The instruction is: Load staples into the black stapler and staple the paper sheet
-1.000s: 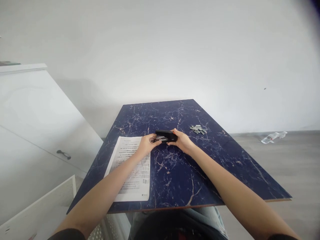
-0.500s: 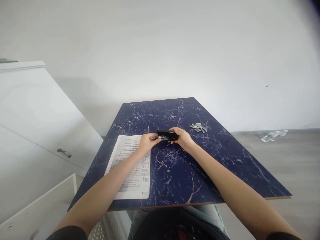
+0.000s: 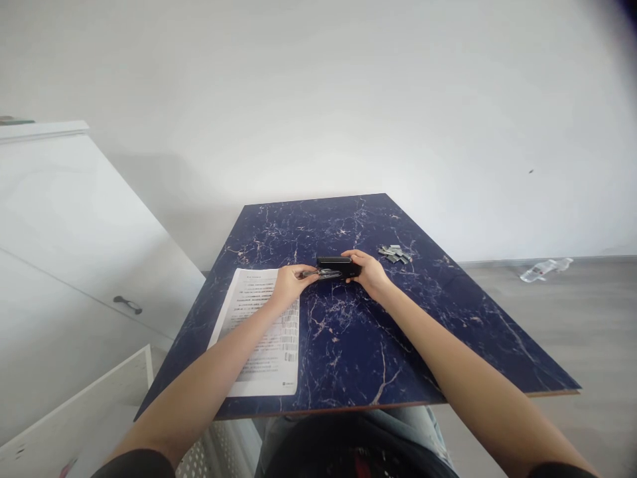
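A black stapler (image 3: 337,267) lies near the middle of the dark blue marbled table (image 3: 358,345). My right hand (image 3: 367,272) is wrapped round its right end. My left hand (image 3: 288,283) pinches the thin metal part (image 3: 318,272) that sticks out of the stapler's left end. Beneath my left wrist lies a printed sheet of paper (image 3: 261,332). A small heap of grey staple strips (image 3: 395,253) rests on the table just right of my right hand.
A white cabinet (image 3: 70,252) with a dark handle (image 3: 127,305) stands to the left, and a white panel (image 3: 74,411) leans below it. A clear plastic bottle (image 3: 545,269) lies on the grey floor at the right. A white wall is behind the table.
The stapler has shifted a little to the right with my right hand. The metal part now shows further out at its left end, held by my left fingers.
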The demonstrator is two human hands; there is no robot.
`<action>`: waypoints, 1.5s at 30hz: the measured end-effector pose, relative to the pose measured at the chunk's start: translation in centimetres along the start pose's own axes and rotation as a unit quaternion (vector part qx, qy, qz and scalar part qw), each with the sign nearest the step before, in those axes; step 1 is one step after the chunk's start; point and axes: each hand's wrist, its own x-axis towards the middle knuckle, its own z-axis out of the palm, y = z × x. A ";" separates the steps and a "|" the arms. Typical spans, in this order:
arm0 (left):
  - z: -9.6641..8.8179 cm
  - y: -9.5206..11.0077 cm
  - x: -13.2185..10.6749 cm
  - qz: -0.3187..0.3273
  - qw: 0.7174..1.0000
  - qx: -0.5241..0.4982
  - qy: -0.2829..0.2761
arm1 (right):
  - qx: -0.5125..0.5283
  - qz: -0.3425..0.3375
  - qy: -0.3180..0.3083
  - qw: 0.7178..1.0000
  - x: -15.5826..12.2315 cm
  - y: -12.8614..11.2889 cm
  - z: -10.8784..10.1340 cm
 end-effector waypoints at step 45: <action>-0.5 0.7 -0.2 0.129 0.983 0.100 -0.085 | -0.106 -0.014 -0.014 0.994 0.3 -0.5 -1.6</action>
